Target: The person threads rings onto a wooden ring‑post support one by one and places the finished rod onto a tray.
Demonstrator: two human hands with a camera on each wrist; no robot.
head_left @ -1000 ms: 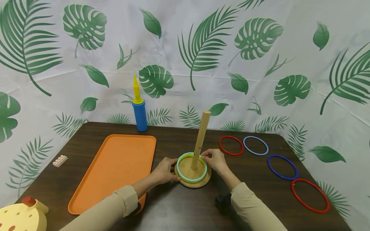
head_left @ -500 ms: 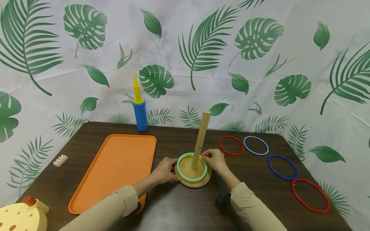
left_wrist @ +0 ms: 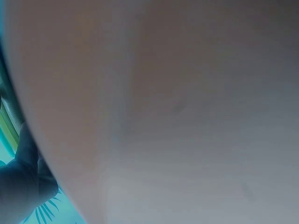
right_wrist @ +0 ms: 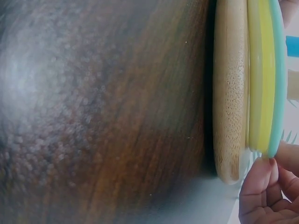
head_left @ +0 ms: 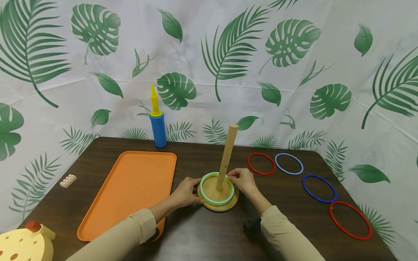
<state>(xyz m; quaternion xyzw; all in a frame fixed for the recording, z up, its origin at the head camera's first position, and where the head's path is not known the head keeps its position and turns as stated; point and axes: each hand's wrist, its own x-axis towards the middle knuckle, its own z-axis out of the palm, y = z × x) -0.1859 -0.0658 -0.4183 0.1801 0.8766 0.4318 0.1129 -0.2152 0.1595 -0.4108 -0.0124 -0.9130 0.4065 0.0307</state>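
Observation:
A round wooden base (head_left: 219,208) with a tall upright peg (head_left: 227,156) stands mid-table. Around the peg lie a turquoise ring (head_left: 207,199) on top and yellow rings (right_wrist: 266,84) beneath it, stacked flat on the base. My left hand (head_left: 186,194) grips the stack's left side, thumb at the near edge and fingers at the far edge. On the opposite side my right hand (head_left: 243,179) pinches the turquoise ring (right_wrist: 279,84) between thumb and finger. The left wrist view is mostly blocked by a pale blur, with part of the hand (left_wrist: 23,182) at lower left.
An orange tray (head_left: 130,192) lies to the left, a blue and yellow hand pump (head_left: 159,130) behind it. Two red rings, a light blue ring (head_left: 289,173) and a dark blue ring (head_left: 320,199) lie to the right. A pale toy brick (head_left: 68,181) and a yellow toy (head_left: 27,243) are far left.

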